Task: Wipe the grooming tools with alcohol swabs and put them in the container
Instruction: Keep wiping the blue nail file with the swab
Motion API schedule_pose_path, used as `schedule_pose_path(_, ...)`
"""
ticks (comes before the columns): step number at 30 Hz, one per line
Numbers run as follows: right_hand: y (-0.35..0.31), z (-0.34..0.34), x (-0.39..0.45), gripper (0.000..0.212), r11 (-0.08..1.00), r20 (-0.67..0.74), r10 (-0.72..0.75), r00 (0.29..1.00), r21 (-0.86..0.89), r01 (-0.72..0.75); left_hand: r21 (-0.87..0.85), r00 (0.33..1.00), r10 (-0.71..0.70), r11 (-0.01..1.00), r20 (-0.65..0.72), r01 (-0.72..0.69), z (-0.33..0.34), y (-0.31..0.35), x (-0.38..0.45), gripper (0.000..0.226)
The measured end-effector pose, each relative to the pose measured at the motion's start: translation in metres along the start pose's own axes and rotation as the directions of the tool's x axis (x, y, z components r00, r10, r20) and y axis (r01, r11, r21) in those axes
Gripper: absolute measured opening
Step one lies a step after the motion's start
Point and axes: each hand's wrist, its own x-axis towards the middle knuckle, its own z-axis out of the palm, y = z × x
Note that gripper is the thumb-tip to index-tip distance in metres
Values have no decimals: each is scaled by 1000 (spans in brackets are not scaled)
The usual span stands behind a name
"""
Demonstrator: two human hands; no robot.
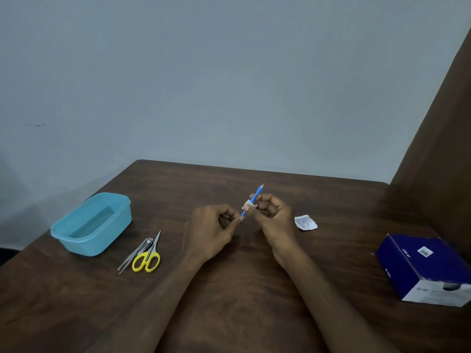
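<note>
My left hand (212,229) pinches the near end of a thin blue cuticle stick (255,196), which points up and away over the middle of the table. My right hand (274,215) pinches a small white alcohol swab (247,206) wrapped around the stick's middle. A light blue plastic container (91,224) stands empty at the left. Between it and my left hand lie yellow-handled scissors (149,257), a metal nail clipper (145,244) and tweezers (131,258), close together.
A torn white swab wrapper (305,222) lies just right of my right hand. A dark blue box (425,268) sits at the table's right edge. The brown wooden table (229,289) meets a pale wall behind and a brown curtain at the right.
</note>
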Motion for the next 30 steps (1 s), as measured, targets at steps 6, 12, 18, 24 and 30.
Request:
schedule_pose_path(6,2,-2,1,13,996,17,-20,1000,-85,21,-128,997,62,990,35,-58,2,1,3,5)
schedule_pose_path(12,2,-2,2,23,997,-29,-3,1000,-79,1,-124,992,102,988,79,-92,0,-1,3,3)
schedule_pose_path(18,-1,-2,3,20,1000,-92,3,996,14,-1,-120,993,106,988,48,-100,-1,-2,2,9)
schedule_pose_path(24,0,-4,5,13,999,-53,-31,998,-11,30,-106,995,78,992,68,-70,2,-8,4,6)
schedule_pose_path(30,2,-4,10,13,1000,-71,-11,997,-14,10,-90,994,77,993,74,-70,5,-9,5,11)
